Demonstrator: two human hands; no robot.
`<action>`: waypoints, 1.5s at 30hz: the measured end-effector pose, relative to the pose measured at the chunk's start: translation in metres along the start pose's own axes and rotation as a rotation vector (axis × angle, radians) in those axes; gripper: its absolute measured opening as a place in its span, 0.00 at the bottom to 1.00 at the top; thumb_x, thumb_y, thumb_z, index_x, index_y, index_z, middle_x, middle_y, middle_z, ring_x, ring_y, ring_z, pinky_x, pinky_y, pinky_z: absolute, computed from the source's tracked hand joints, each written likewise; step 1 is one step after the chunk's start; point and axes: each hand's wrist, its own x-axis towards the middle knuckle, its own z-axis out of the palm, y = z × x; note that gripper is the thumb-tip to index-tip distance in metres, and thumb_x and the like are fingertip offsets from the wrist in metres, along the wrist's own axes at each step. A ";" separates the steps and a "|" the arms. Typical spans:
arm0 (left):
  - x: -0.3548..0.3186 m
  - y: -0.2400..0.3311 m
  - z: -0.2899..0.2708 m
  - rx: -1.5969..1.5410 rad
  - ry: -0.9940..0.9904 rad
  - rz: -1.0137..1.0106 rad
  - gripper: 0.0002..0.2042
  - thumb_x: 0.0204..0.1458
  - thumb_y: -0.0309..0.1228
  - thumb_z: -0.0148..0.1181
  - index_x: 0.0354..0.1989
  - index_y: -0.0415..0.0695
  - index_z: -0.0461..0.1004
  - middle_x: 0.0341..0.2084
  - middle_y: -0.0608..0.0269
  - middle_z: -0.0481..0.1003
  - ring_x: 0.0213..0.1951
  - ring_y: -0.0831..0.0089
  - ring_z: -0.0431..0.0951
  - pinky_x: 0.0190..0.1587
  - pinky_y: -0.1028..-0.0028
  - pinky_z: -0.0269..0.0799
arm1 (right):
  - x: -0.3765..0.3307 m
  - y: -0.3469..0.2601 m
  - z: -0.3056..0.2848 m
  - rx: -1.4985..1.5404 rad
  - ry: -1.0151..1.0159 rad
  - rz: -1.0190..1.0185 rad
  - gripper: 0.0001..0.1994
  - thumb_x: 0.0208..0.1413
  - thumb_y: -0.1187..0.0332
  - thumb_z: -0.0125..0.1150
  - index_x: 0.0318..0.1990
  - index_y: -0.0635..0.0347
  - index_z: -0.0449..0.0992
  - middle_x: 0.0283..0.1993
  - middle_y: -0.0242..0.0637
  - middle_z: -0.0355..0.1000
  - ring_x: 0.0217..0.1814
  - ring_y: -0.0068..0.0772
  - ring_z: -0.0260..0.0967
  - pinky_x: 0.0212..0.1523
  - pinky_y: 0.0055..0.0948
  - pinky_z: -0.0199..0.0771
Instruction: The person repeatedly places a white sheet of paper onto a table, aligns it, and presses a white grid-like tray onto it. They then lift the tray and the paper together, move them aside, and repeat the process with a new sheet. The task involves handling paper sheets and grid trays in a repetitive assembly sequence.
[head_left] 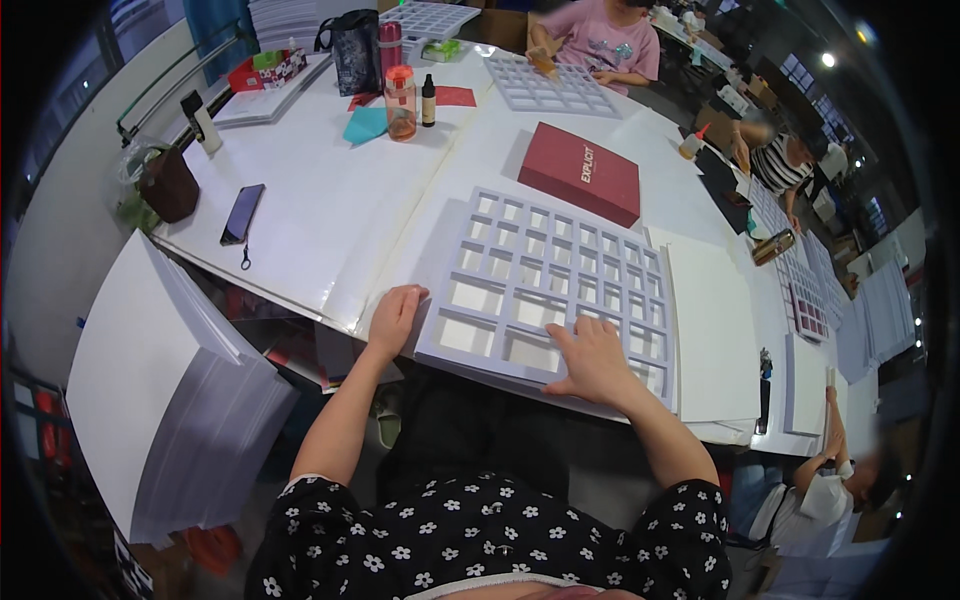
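A white cardboard grid tray (545,275) with many square cells lies flat on the white table (330,210) in front of me. My left hand (396,318) rests palm down at the tray's near left corner, fingers touching its edge. My right hand (592,358) lies spread on the tray's near edge toward the right, pressing on the grid. Neither hand grips anything.
A dark red box (582,172) sits behind the tray. A black phone (242,213), an orange-capped bottle (400,102), a dropper bottle (428,100) and a black bag (355,50) stand farther left. White sheets (712,330) lie right; a stack of white boards (160,390) at my left. Other people work at the far end and right.
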 end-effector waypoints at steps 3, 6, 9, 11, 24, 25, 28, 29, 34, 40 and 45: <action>0.004 -0.004 0.007 0.082 -0.062 0.055 0.15 0.64 0.33 0.44 0.45 0.40 0.78 0.44 0.51 0.78 0.49 0.53 0.75 0.55 0.60 0.67 | 0.000 0.001 0.005 0.035 -0.060 0.031 0.46 0.35 0.42 0.76 0.63 0.54 0.67 0.47 0.51 0.68 0.54 0.53 0.66 0.55 0.47 0.61; 0.002 -0.033 0.017 0.273 -0.097 0.194 0.14 0.64 0.31 0.43 0.50 0.41 0.75 0.47 0.50 0.77 0.51 0.51 0.73 0.57 0.59 0.66 | -0.001 0.009 0.026 0.041 -0.049 0.065 0.46 0.36 0.41 0.75 0.63 0.54 0.67 0.45 0.51 0.69 0.51 0.52 0.67 0.54 0.48 0.64; -0.004 -0.071 0.010 0.044 -0.071 0.060 0.17 0.67 0.34 0.41 0.50 0.39 0.76 0.48 0.49 0.76 0.53 0.55 0.74 0.59 0.61 0.67 | 0.006 0.001 0.027 0.064 -0.078 0.066 0.51 0.36 0.40 0.75 0.67 0.55 0.62 0.51 0.53 0.69 0.55 0.53 0.66 0.57 0.49 0.63; 0.001 -0.078 0.005 -0.016 -0.121 0.001 0.20 0.68 0.38 0.40 0.52 0.35 0.75 0.48 0.51 0.76 0.53 0.59 0.74 0.60 0.64 0.66 | -0.013 -0.001 0.021 0.055 -0.001 0.123 0.51 0.36 0.41 0.75 0.68 0.55 0.61 0.54 0.53 0.68 0.59 0.53 0.65 0.60 0.49 0.61; -0.051 0.032 -0.031 -0.205 -0.253 -0.282 0.27 0.65 0.43 0.49 0.69 0.43 0.59 0.57 0.49 0.70 0.56 0.64 0.71 0.59 0.66 0.64 | -0.199 0.055 0.097 0.771 0.698 0.913 0.35 0.48 0.63 0.72 0.62 0.67 0.66 0.61 0.52 0.68 0.62 0.49 0.68 0.60 0.38 0.69; -0.056 0.033 -0.032 -0.180 -0.267 -0.275 0.28 0.63 0.36 0.54 0.70 0.44 0.58 0.57 0.49 0.70 0.55 0.65 0.71 0.59 0.67 0.66 | -0.209 0.058 0.110 0.835 0.714 0.900 0.35 0.49 0.64 0.72 0.64 0.66 0.64 0.61 0.51 0.68 0.62 0.47 0.68 0.60 0.37 0.70; -0.063 0.063 -0.023 -0.070 -0.302 -0.270 0.32 0.56 0.30 0.64 0.69 0.40 0.60 0.54 0.50 0.72 0.51 0.67 0.74 0.54 0.71 0.69 | -0.211 0.055 0.130 0.981 0.696 0.884 0.38 0.49 0.67 0.71 0.67 0.66 0.61 0.61 0.50 0.69 0.62 0.43 0.69 0.60 0.36 0.69; -0.064 0.062 -0.026 -0.003 -0.293 -0.279 0.32 0.55 0.30 0.65 0.68 0.39 0.61 0.52 0.51 0.74 0.49 0.68 0.74 0.53 0.71 0.69 | -0.209 0.055 0.135 1.021 0.680 0.881 0.38 0.50 0.68 0.71 0.68 0.66 0.60 0.61 0.49 0.69 0.61 0.43 0.69 0.60 0.36 0.69; -0.062 0.061 -0.022 0.138 -0.254 -0.263 0.28 0.53 0.30 0.68 0.62 0.35 0.68 0.43 0.54 0.78 0.42 0.72 0.76 0.49 0.74 0.71 | -0.183 0.055 0.141 0.950 0.668 0.793 0.34 0.52 0.68 0.69 0.66 0.66 0.63 0.57 0.49 0.71 0.59 0.44 0.71 0.58 0.36 0.69; -0.049 0.080 -0.016 0.237 -0.347 -0.246 0.21 0.56 0.24 0.64 0.58 0.32 0.70 0.38 0.61 0.78 0.37 0.77 0.75 0.42 0.76 0.72 | -0.187 0.056 0.151 0.790 0.730 0.809 0.28 0.53 0.67 0.68 0.60 0.66 0.69 0.49 0.51 0.74 0.50 0.49 0.74 0.50 0.40 0.73; -0.055 0.066 -0.022 0.280 -0.291 -0.111 0.15 0.54 0.22 0.64 0.48 0.31 0.72 0.29 0.60 0.73 0.31 0.76 0.70 0.36 0.75 0.69 | -0.180 0.055 0.145 0.730 0.713 0.774 0.26 0.52 0.65 0.68 0.58 0.66 0.70 0.46 0.50 0.73 0.47 0.51 0.74 0.48 0.40 0.74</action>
